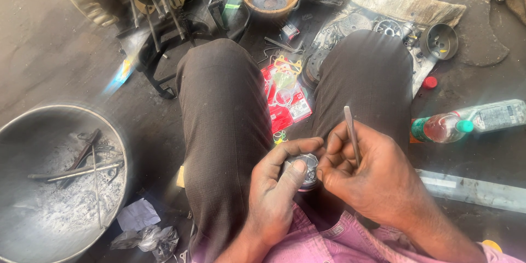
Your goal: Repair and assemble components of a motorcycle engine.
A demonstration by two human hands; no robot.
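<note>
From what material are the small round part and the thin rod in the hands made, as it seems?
Round part in the left hand: apparently metal, grey with a dull shine on its top. Thin rod in the right hand: probably steel, smooth, pale grey, straight, catching light along its length.

Daylight from upper left, hazy lens flare streaking over the left knee (219, 104) and metal basin (33, 126); hands moderately sharp, frame edges bent, shadows soft
</note>
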